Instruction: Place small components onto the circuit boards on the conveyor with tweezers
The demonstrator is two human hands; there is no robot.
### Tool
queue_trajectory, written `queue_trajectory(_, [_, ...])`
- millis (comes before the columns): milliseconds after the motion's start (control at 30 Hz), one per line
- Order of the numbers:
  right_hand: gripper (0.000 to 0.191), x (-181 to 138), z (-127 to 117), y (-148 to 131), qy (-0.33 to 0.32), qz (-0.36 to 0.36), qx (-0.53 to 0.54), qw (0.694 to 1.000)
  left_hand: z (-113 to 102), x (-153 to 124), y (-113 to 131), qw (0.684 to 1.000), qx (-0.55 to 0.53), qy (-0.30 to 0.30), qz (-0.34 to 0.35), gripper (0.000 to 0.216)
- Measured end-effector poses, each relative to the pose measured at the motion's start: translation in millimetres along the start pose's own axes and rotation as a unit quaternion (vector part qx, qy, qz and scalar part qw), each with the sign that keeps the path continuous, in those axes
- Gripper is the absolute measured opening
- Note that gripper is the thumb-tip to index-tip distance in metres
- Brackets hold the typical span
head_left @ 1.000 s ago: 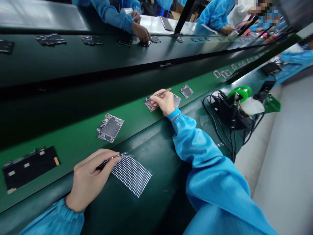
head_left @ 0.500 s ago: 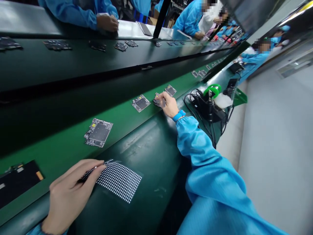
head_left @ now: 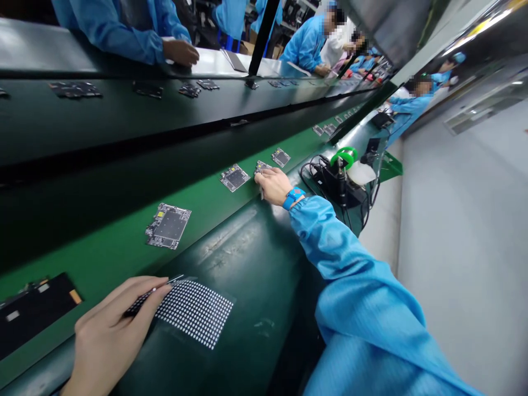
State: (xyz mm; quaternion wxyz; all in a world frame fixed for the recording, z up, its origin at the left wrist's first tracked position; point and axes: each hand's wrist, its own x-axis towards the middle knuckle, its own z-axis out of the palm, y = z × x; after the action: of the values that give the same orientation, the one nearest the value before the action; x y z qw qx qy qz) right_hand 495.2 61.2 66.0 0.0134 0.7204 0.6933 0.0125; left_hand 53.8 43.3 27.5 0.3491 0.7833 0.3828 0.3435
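My left hand lies at the near edge of the bench, fingers pinched on tweezers whose tips rest at the corner of a sheet of small white dots. My right hand reaches far along the green belt, fingers closed on a circuit board and a thin metal tool that points back along the belt. More circuit boards lie on the belt: one close by, one just left of my right hand, one beyond it.
A black panel lies on the belt at the far left. A black device with cables and a green reel stands right of my right hand. Across the upper belt, other people in blue coats work with more boards.
The view has swung right along the belt. My right hand moved from one board to the board further along, and its tool now points back towards me. My left hand stayed on the dot sheet.
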Motion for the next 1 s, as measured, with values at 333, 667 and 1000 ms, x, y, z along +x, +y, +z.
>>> queue_trajectory(333, [0.050, -43, -15, -131, -0.014, 0.062, 0.745, 0.664, 5, 3, -2, 1.000, -0.029, -0.006, 0.003, 0.011])
queue_trajectory(667, [0.019, -47, -19, -198, -0.082, 0.019, 0.768, 0.635, 7, 18, 17, 0.998, -0.062, 0.012, -0.001, 0.009])
queue_trajectory(1000, [0.014, -49, -29, -214, -0.072, 0.015, 0.695, 0.715, 9, 15, 13, 0.997, -0.074, 0.012, -0.007, 0.010])
